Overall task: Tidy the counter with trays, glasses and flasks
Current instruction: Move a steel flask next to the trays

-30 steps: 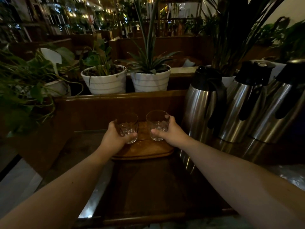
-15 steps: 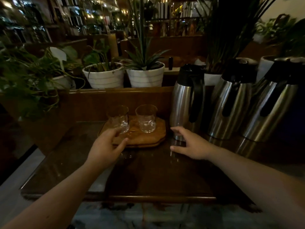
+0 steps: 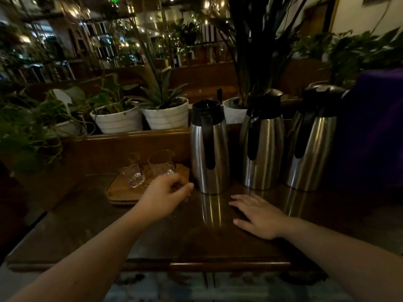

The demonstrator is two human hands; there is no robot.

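Note:
A small wooden tray lies on the dark counter at the back left. Two clear glasses stand on it, the left glass and the right glass. My left hand covers the tray's front right corner, with its fingers curled around the edge. My right hand lies flat on the counter with its fingers apart, in front of the flasks. Three steel flasks with black lids and handles stand in a row: the left flask, the middle flask and the right flask.
Behind the counter runs a wooden ledge with white plant pots and leafy plants. A dark purple object stands at the far right. The counter's front edge is close to me, with patterned floor below.
Both hands let go of the glasses, which now stand on the tray. My left hand moved to the tray's front right corner. My right hand drew back and lies flat on the counter.

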